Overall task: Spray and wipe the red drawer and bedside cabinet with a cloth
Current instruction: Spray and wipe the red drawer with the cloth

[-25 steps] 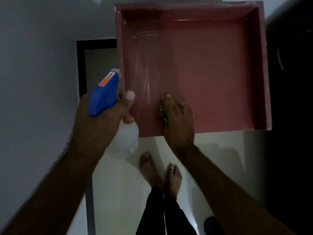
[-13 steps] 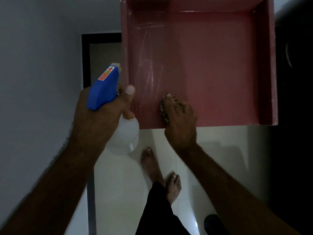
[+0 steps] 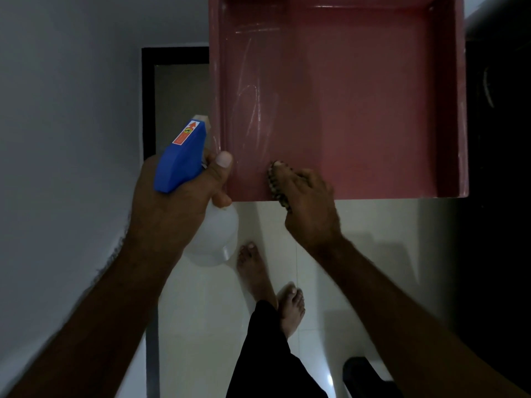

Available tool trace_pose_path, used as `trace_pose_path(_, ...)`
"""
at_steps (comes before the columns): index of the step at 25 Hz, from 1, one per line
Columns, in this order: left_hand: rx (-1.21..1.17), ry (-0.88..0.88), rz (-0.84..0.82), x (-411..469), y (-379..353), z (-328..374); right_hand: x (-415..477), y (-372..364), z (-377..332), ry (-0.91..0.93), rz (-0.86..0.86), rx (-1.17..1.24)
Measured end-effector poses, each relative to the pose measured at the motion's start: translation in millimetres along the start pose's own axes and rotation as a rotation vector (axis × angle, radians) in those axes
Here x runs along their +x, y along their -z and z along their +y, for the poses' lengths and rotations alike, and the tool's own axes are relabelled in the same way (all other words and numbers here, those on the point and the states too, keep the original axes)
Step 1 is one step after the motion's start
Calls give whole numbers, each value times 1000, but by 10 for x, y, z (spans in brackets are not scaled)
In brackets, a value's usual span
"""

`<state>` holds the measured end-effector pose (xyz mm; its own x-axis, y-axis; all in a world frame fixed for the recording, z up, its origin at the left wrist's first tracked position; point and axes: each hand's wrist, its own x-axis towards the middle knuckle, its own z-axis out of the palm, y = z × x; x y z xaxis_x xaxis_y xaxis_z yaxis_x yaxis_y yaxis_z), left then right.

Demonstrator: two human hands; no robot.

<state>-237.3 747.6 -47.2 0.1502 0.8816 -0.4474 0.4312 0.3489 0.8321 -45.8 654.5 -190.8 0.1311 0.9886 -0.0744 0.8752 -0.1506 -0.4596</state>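
The red drawer (image 3: 359, 110) is pulled out in front of me, its inside showing wet streaks near the left wall. My left hand (image 3: 178, 196) grips a spray bottle (image 3: 184, 156) with a blue head and a clear body, just left of the drawer's near left corner. My right hand (image 3: 307, 202) holds a small patterned cloth (image 3: 275, 182) against the drawer's floor at its near edge. Most of the cloth is hidden under my fingers. The bedside cabinet itself is dark at the right (image 3: 497, 110).
A grey wall (image 3: 66, 110) runs along the left, with a black-framed opening (image 3: 178, 90) beside the drawer. My bare feet (image 3: 270, 288) stand on white floor tiles below the drawer. A dark object (image 3: 365, 374) lies on the floor at the lower right.
The view has shifted so the drawer sits higher and further right. My right hand with the cloth has stayed at the drawer's near edge. My left foot has stepped.
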Motion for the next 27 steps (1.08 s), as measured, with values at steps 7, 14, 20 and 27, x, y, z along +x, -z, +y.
trace_pose_path(7, 44, 5, 17, -129, -7, -117, -143, -103, -203, -195, 166, 40)
trace_pose_path(14, 40, -14, -10, -232, -37, -270, -251, -83, 10, -184, 195, 17)
trace_pose_path(20, 49, -16, -33, -345, -106, -402, -377, -170, -121, 54, 18, 4)
trace_pose_path(27, 56, 24, -23, -508, -179, -556, -250, 45, 257, -162, 202, -11)
